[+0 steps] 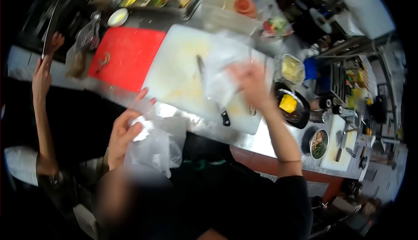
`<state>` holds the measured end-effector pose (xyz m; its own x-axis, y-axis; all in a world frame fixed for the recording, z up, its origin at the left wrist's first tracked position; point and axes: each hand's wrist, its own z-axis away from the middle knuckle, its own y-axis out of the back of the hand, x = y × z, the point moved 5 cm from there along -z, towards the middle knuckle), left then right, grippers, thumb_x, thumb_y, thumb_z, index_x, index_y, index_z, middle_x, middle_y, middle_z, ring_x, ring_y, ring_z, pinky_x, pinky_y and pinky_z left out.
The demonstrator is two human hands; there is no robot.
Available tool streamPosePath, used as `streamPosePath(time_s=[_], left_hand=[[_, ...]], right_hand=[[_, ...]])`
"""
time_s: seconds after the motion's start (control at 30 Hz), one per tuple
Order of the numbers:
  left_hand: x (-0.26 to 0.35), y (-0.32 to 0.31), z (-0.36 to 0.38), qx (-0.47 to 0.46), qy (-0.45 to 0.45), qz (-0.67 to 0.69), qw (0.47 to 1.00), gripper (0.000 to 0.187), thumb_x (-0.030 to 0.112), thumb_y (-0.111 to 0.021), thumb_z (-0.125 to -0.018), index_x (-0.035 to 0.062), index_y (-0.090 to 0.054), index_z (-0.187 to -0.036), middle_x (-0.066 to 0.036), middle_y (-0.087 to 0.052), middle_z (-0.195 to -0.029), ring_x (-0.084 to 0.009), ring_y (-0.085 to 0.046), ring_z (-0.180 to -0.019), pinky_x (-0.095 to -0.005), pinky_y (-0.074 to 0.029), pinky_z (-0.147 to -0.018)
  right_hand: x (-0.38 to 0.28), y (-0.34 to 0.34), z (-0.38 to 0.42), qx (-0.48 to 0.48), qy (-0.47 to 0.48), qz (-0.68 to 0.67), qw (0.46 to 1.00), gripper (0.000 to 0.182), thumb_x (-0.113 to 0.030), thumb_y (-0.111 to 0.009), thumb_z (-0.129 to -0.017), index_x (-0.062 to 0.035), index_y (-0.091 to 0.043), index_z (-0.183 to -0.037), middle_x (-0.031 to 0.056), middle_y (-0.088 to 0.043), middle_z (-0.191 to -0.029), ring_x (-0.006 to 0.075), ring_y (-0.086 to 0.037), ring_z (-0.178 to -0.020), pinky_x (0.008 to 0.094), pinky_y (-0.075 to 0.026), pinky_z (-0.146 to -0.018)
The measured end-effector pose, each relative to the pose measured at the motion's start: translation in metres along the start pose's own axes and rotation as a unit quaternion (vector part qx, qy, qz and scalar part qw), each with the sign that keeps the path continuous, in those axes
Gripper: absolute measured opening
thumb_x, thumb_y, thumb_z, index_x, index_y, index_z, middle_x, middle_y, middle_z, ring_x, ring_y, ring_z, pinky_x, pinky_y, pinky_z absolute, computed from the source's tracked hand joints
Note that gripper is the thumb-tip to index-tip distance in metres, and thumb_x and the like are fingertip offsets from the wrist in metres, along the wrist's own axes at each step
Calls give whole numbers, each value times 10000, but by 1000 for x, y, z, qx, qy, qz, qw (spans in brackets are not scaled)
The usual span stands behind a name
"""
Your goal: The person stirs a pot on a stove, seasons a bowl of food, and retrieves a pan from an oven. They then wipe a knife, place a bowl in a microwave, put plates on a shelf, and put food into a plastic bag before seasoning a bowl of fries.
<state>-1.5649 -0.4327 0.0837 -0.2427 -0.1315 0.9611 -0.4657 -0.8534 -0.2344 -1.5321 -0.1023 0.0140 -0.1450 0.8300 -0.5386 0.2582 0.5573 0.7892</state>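
From far off I saw the bag (159,151) in the left hand (120,133), clamped between thumb and fingers. It looked light, floppy and slippery, best pinched where it bunched. The right hand (251,82) blurred by plastic (217,77); I couldn't tell its grip.

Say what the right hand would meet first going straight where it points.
Likely the clear plastic over the white cutting board; blur hides whether the right hand touches the plastic.
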Motion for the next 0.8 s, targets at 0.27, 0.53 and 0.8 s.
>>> streamPosePath(time_s=[0.27, 0.53, 0.8], left_hand=[[-65, 56, 15, 81, 195, -60, 975, 171, 135, -622, -843, 25, -594, -969, -18, -613, -808, -69, -562, -672, -208, -453, -599], [-37, 149, -45, 176, -9, -256, 951, 174, 167, -627, -841, -2, -612, -880, -6, -588, -766, -68, -503, -708, -211, -412, -634], [-5, 109, -145, 105, -141, -399, 900, 223, 179, -657, -798, -14, -613, -901, -100, -614, -852, -170, -556, -793, -284, -429, -725]], right_hand=[[-99, -86, 31, -147, -225, -386, 883, 510, -33, -633, -773, -30, -461, -1253, 145, -583, -1114, 170, -615, -849, 312, -506, -728], [-32, -108, 80, 4, -265, 72, 962, 317, -205, -706, -726, -32, -544, -937, 101, -586, -791, 258, -579, -698, 364, -460, -621], [-50, -108, 120, 90, -459, -111, 877, 233, -113, -635, -760, -22, -456, -879, 84, -533, -578, 195, -508, -421, 325, -423, -433]])
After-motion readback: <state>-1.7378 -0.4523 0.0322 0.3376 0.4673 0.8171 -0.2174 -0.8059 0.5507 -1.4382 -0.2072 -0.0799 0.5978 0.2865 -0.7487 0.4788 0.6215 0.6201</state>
